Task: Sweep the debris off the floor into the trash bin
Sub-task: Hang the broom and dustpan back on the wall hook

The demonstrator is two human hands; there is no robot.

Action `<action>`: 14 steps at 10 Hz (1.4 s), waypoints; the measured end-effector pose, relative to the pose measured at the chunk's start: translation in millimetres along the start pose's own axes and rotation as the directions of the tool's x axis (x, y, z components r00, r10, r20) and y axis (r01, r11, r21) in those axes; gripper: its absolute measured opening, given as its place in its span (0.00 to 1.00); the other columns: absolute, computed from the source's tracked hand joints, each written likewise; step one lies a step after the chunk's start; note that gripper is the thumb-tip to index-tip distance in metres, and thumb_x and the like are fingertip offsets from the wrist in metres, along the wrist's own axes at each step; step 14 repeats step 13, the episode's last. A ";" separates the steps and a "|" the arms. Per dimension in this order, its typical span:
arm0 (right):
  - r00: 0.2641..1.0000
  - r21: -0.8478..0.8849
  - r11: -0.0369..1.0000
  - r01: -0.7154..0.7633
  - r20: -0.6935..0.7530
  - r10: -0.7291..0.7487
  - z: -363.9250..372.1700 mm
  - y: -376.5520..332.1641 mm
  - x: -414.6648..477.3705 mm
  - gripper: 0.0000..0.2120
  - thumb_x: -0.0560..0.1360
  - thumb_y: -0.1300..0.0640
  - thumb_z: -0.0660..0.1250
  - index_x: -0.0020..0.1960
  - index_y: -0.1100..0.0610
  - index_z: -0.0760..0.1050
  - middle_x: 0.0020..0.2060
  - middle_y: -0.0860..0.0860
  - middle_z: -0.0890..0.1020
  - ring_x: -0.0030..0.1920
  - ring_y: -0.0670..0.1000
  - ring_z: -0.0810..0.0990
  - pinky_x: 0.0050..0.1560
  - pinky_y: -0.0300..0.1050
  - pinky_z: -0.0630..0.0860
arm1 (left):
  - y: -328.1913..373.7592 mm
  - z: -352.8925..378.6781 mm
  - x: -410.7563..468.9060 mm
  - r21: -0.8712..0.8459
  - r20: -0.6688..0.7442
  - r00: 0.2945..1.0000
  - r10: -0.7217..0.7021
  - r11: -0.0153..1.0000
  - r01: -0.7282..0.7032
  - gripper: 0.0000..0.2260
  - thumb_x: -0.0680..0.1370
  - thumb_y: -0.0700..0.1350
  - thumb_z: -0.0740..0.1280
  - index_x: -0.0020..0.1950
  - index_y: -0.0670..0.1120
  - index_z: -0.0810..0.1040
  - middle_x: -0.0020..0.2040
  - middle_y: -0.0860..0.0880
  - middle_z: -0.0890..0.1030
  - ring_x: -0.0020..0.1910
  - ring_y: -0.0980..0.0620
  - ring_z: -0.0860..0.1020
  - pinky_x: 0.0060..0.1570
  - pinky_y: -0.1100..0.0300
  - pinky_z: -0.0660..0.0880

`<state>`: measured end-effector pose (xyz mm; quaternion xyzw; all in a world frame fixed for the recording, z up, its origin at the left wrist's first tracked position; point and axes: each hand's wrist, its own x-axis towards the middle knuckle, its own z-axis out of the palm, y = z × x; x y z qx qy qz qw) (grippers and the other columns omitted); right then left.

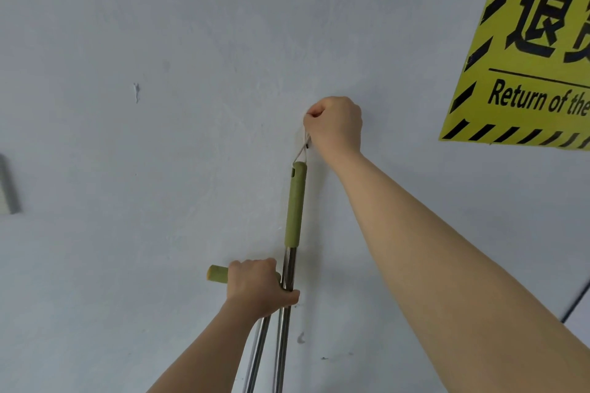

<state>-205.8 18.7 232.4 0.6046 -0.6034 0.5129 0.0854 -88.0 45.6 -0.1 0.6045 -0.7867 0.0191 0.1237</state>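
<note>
Two steel poles (284, 344) stand side by side against the rough grey wall (159, 41), smooth and shiny; the taller, probably the broom, ends in a matt green sleeve (296, 204) with a thin pale cord (301, 150) looped at its tip; the shorter carries a stubby green grip (217, 273) jutting left. Right hand (333, 124) fisted, pinching the cord at the wall; left hand (258, 285) wrapped round both poles, lower and nearer. Floor, debris and bin are out of view; cannot tell whether sweeping is finished or yet to start. Yellow warning sign (526, 57) far right.
</note>
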 end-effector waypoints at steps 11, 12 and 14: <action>0.892 0.333 0.831 -0.446 0.245 0.380 -1.6 40.2 -42.8 0.09 0.66 0.61 0.70 0.29 0.54 0.74 0.31 0.54 0.83 0.31 0.51 0.79 0.36 0.45 0.78 | -11.6 21.3 -6.2 0.066 0.091 0.995 -0.032 0.998 0.026 0.25 0.69 0.73 0.60 0.45 0.53 0.74 0.44 0.54 0.78 0.48 0.50 0.75 0.54 0.54 0.65; 0.884 0.339 0.822 -0.458 0.265 0.384 -1.4 47.2 -49.8 0.07 0.66 0.61 0.69 0.30 0.55 0.76 0.33 0.56 0.84 0.32 0.51 0.79 0.38 0.47 0.79 | -14.9 18.1 -10.1 -0.021 0.068 0.996 -0.062 0.998 0.063 0.24 0.70 0.70 0.61 0.53 0.54 0.77 0.48 0.54 0.80 0.52 0.50 0.75 0.56 0.55 0.65; 0.876 0.305 0.829 -0.468 0.287 0.389 -3.5 50.1 -60.6 0.07 0.66 0.60 0.69 0.30 0.55 0.76 0.36 0.59 0.85 0.33 0.52 0.80 0.41 0.50 0.81 | -23.1 11.1 -12.6 -0.150 0.011 0.994 -0.112 0.982 0.112 0.25 0.73 0.66 0.61 0.62 0.54 0.77 0.52 0.55 0.82 0.56 0.51 0.76 0.59 0.55 0.66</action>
